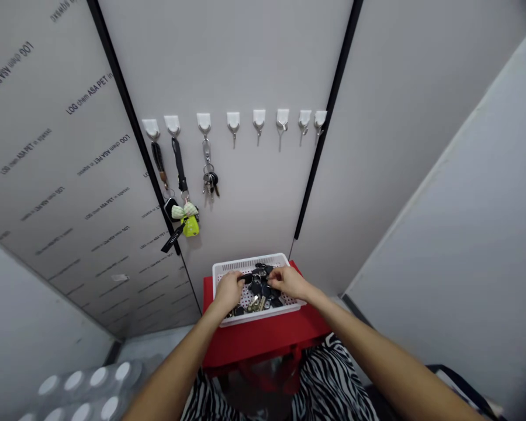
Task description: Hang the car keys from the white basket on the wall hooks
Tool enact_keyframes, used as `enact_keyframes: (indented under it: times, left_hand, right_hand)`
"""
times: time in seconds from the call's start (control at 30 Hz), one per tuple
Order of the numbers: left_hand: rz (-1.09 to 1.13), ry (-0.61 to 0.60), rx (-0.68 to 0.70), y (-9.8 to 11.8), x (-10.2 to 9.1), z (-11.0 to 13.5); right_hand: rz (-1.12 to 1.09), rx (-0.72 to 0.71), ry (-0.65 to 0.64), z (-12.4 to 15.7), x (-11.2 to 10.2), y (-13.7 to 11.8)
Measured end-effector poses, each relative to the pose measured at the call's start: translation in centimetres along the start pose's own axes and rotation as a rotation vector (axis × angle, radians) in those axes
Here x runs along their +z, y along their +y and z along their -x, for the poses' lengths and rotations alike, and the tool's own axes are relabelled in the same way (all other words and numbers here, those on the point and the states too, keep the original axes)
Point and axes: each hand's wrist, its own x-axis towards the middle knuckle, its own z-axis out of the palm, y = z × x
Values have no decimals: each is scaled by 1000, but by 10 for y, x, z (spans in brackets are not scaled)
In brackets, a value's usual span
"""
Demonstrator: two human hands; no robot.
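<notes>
A white plastic basket point(284, 257) holds a heap of keys and dark key fobs point(263, 295). Over the basket's left side, my left hand point(230, 289) is closed on the end of a black key strap point(246, 277). My right hand point(288, 282) reaches in from the right, its fingertips pinched together at the heap. What those fingertips hold, if anything, is too small to tell. A metal key ring point(257, 279) lies between the two hands.
Behind the basket, a row of white hooks point(233, 121) runs along the wall. Key sets hang on the three leftmost, one with a bright yellow-green fob point(190, 226). The basket rests on a red surface point(254, 342). White-capped bottles point(99, 377) stand at lower left.
</notes>
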Motion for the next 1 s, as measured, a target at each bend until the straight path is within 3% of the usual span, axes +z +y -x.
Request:
enact_keyframes:
  times: [0.13,0.27,0.37,0.63,0.77,1.0]
  left_hand:
    - [56,0,23,2,-10,0]
    - [33,-5,1,-4,-14,1]
    - [4,-21,-3,-6,-15,3]
    - [-35,-43,25,-4,-17,5]
    - [-11,-56,34,-4,-15,6]
    - [239,86,147,13,-4,2]
  right_hand:
    - [71,22,-32,2,8,0]
    - [33,21,67,3,5,0]
    - [-131,24,132,1,-3,1]
    - [-784,141,152,0,-17,-7]
    - [-961,208,158,0,-16,-8]
    - [-1111,184,56,-8,-10,-22]
